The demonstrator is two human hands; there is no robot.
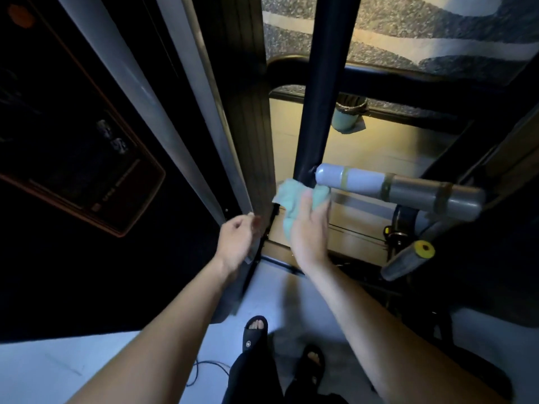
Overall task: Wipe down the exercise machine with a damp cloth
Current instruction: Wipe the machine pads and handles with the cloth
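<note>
- The damp cloth (294, 199), pale green and bunched, sits under the right hand (309, 228), pressed where the dark upright post (323, 91) of the exercise machine meets the grey padded roller (399, 191).
- It looks soft, light and limp; it should mould round the tubes, and is best held bunched in the palm so no loose corner drags.
- The right hand lies over the cloth with fingers fairly straight, pushing it against the frame; motion blur hides whether the thumb pinches it.
- The left hand (236, 243) is near the foot of the silver rail (163, 121), fingers loosely curled and holding nothing I can make out; whether it touches the rail is unclear.
- The machine is stiff and fixed, likely smooth and a little slick when wet.
- Room is tight: the roller juts out just beside the cloth, a yellow-capped handle (408, 258) sticks out lower right, and the post and rail leave a narrow gap.
- Sandalled feet (256, 330) stand on pale floor near a thin cable (204, 371).
</note>
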